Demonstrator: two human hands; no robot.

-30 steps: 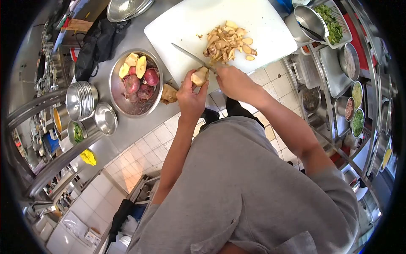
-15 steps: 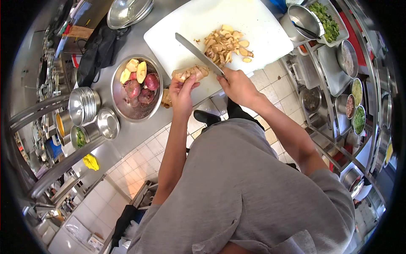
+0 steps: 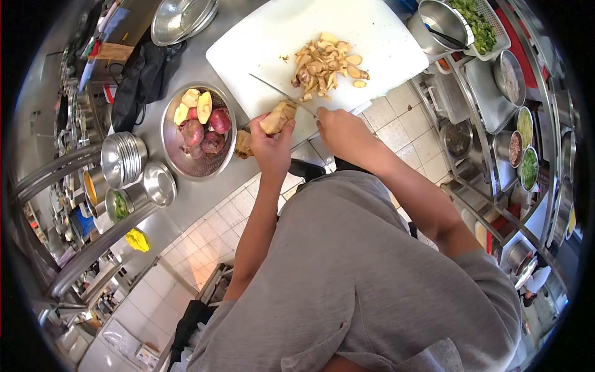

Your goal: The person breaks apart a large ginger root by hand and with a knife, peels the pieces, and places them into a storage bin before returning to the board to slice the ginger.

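Note:
My left hand (image 3: 273, 149) is closed around a knobbly piece of ginger (image 3: 279, 118), held over the near edge of the white cutting board (image 3: 248, 49). In my right hand (image 3: 347, 136) is the handle of a knife (image 3: 282, 93). Its blade points up and left, its edge nearly in line with my view, close beside the ginger. A heap of ginger peelings (image 3: 325, 65) lies on the board beyond the knife. Left of my left hand, another ginger piece (image 3: 243, 144) rests on the counter, against a perforated metal bowl (image 3: 170, 149) with red onions and peeled yellow pieces.
Stacked metal bowls (image 3: 121, 158) and a yellow cloth (image 3: 137, 240) are on the left of the steel counter (image 3: 186, 198). A metal pot (image 3: 437, 25) and a basket of chopped greens (image 3: 477, 28) stand at upper right. Rack shelves (image 3: 489, 124) with food containers line the right side.
My left hand has turned the ginger from lying crosswise to a more upright slant. The knife has rotated so its blade looks thin, and my right hand has shifted slightly left and down.

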